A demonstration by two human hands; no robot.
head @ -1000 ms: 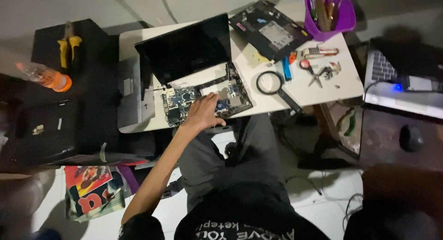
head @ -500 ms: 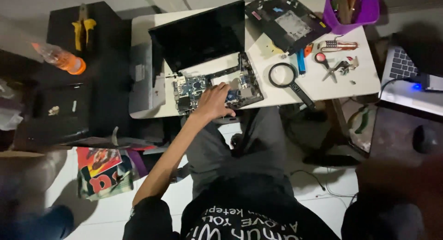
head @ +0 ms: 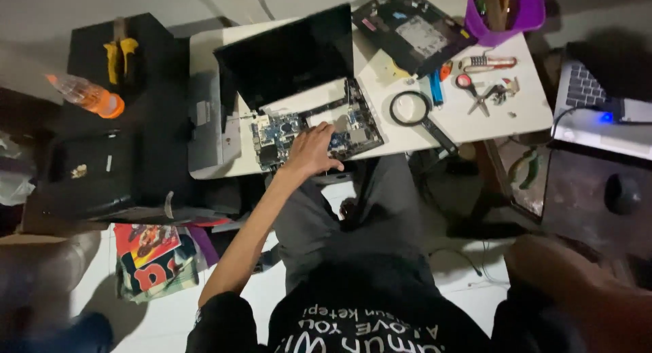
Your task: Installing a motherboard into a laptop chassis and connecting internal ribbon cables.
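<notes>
A small white tabletop (head: 475, 125) in a dim room is crowded with an opened laptop whose exposed circuit board (head: 282, 132) lies at the near edge, a magnifying glass (head: 411, 110) just beside it. The left hand (head: 311, 151) is laid on the board with fingers (head: 326, 130) spread, nothing gripped; the right hand is not seen. Components could be bent or shorted by pressure, or the board nudged off the edge

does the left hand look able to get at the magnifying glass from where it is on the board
Probably yes. The left hand rests on the opened laptop's circuit board, and the magnifying glass lies just beside that board on the white table, with nothing standing between them.
</notes>
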